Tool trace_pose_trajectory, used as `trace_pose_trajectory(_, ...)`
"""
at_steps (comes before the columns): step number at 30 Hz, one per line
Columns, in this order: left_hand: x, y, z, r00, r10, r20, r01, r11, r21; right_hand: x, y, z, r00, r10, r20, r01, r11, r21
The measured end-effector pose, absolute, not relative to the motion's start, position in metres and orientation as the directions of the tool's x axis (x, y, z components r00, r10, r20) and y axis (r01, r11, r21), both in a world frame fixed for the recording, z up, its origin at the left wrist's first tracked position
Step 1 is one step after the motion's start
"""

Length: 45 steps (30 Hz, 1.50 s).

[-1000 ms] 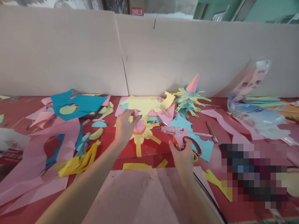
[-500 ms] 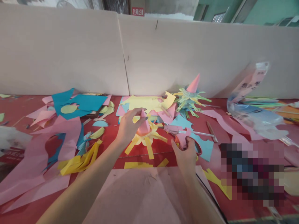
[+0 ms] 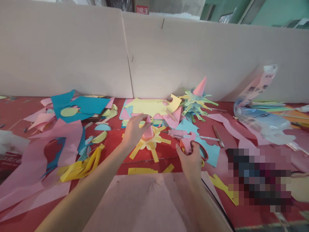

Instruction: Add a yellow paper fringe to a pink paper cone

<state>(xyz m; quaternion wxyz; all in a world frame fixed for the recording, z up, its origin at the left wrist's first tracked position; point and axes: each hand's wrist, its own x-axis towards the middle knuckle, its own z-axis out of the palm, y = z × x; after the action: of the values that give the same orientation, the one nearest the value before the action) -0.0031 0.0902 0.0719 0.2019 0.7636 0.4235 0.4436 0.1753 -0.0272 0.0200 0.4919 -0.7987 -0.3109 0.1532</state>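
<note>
red table [image 3: 13,112]: left hand [image 3: 134,129] pinches pink cone [image 3: 148,131]

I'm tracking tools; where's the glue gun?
The glue gun is right of centre in the head view, in the right hand, beside the nearer pink cone.

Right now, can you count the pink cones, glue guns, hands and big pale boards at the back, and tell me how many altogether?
Pink cones: 2 (near cone, far cone)
Glue gun: 1
Hands: 2 (left hand, right hand)
Pale boards: 2 (left board, right board)
Total: 7
</note>
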Motion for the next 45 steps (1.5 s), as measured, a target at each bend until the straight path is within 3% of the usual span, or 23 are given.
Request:
trace_pose_trajectory(11, -0.004, 0.095, 0.064, 0.277, 0.825, 0.493, 0.458, -0.565, 0.686, 0.176, -0.027, 0.019, 0.753, 0.655, 0.063, 0.382, -0.357, -0.852)
trace_pose_trajectory(15, -0.008, 0.089, 0.069, 0.226, 0.785, 0.577, 0.461, -0.608, 0.646, 0.175, -0.028, 0.018, 0.744, 0.664, 0.074, 0.396, -0.350, -0.849)
trace_pose_trajectory(20, -0.021, 0.078, 0.059, 0.168, 0.673, 0.720, 0.583, -0.657, 0.478, 0.175, -0.028, 0.017, 0.740, 0.668, 0.076, 0.403, -0.351, -0.845)
trace_pose_trajectory(24, -0.029, 0.070, 0.035, 0.369, 0.601, 0.709, 0.675, -0.698, 0.240, 0.176, -0.026, 0.014, 0.763, 0.641, 0.083, 0.369, -0.327, -0.870)
trace_pose_trajectory(27, -0.032, 0.066, 0.022, 0.480, 0.588, 0.651, 0.658, -0.732, 0.177, 0.176, -0.024, 0.014, 0.770, 0.635, 0.067, 0.345, -0.325, -0.881)
trace_pose_trajectory(33, -0.040, 0.072, 0.017, 0.532, 0.603, 0.595, 0.625, -0.753, 0.205, 0.173, -0.025, 0.016, 0.712, 0.699, 0.065, 0.309, -0.229, -0.923)
trace_pose_trajectory(38, -0.047, 0.080, 0.012, 0.582, 0.580, 0.571, 0.566, -0.792, 0.228, 0.164, -0.031, 0.017, 0.627, 0.767, 0.135, 0.428, -0.195, -0.883)
trace_pose_trajectory(45, -0.049, 0.086, 0.004, 0.542, 0.627, 0.559, 0.550, -0.768, 0.328, 0.148, -0.035, 0.013, 0.188, 0.948, 0.255, 0.644, 0.077, -0.761)
